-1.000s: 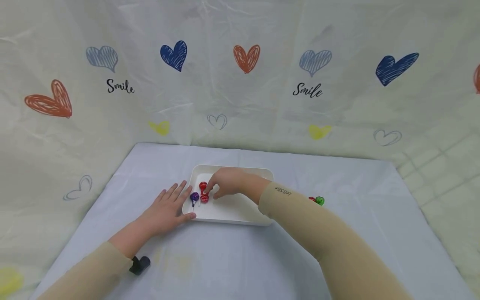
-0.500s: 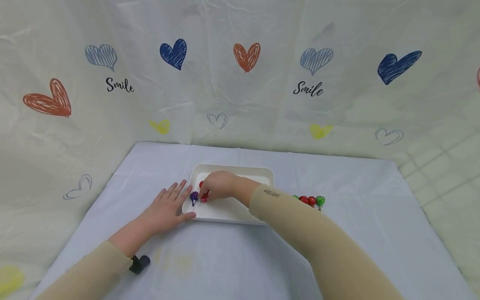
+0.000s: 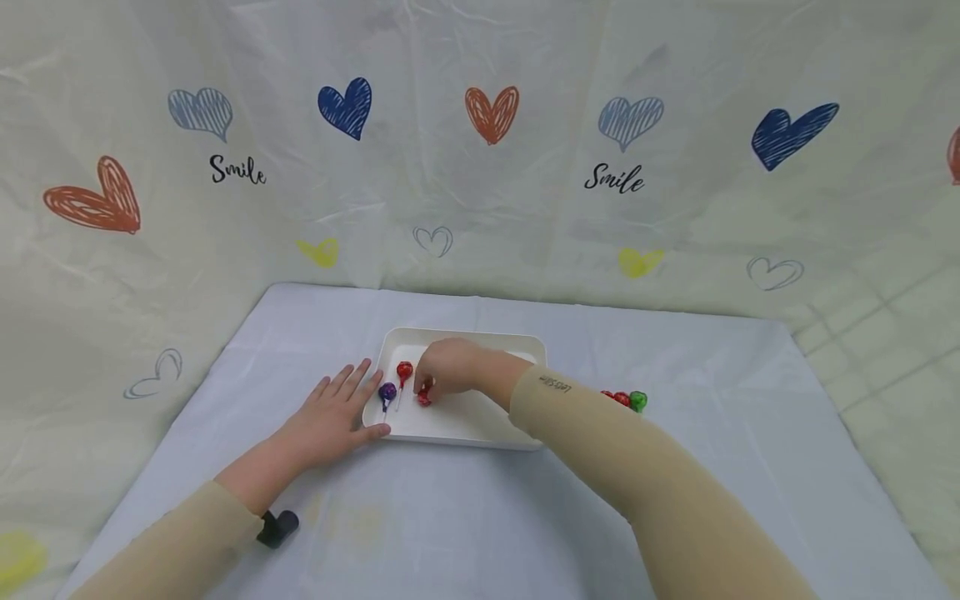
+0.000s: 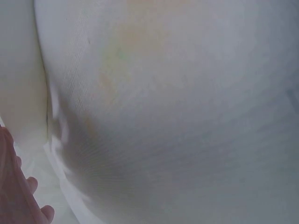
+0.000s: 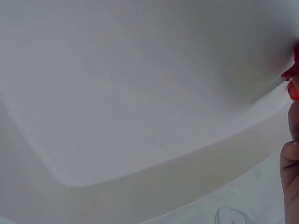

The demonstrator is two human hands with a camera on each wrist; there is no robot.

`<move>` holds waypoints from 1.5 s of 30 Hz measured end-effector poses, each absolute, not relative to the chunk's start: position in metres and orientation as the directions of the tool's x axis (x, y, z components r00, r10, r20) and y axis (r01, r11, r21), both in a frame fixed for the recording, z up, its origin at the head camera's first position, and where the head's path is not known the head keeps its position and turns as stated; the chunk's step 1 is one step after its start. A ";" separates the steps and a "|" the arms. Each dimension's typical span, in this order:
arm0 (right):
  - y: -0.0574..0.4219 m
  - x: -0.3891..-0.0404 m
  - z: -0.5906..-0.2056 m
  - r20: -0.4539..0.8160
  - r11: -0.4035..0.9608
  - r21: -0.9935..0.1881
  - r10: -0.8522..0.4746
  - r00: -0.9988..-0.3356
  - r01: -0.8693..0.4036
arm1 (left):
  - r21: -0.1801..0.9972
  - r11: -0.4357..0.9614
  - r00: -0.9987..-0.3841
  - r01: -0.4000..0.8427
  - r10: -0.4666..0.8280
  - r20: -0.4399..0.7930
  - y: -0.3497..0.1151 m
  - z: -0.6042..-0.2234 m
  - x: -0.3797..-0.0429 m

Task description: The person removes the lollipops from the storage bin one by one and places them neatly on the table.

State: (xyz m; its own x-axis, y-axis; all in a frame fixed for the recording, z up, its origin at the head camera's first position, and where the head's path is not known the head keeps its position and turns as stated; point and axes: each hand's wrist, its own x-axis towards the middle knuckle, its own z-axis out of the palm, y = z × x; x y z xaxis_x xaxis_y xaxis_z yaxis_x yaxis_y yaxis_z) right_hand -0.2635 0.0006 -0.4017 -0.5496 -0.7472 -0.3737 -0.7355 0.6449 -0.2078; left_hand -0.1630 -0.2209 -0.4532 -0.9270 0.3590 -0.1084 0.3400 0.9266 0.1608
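Observation:
In the head view a white tray stands on the covered table. My right hand reaches into it and pinches a red-wrapped lollipop, whose stick is hidden behind the fingers. Bits of red wrapper show by the fingertips at the right edge of the right wrist view. To the left in the tray lie another red lollipop and a purple lollipop, sticks pointing toward me. My left hand rests flat at the tray's left edge, fingers spread and straight.
Several lollipops, red ones and a green one, lie right of the tray, partly hidden by my right sleeve. A black object sits beside my left wrist. Behind the table hangs a heart-printed sheet.
My right hand came down onto the nearer of two red lollipops and now pinches it, shifted to the right, apart from the other. The left hand stayed in place.

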 end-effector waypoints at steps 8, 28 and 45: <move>0.032 -0.274 -0.400 -0.407 0.691 -0.254 -0.711 -0.573 -0.677 | 0.157 0.933 -0.930 0.324 0.345 -0.126 -0.217 -0.448 -0.160; 0.085 -0.273 -0.384 -0.342 0.716 -0.319 -0.698 -0.629 -0.621 | 0.162 0.931 -0.931 0.328 0.348 -0.114 -0.219 -0.450 -0.160; 0.071 -0.262 -0.396 -0.412 0.712 -0.283 -0.695 -0.590 -0.642 | 0.180 0.927 -0.931 0.328 0.350 -0.105 -0.218 -0.450 -0.158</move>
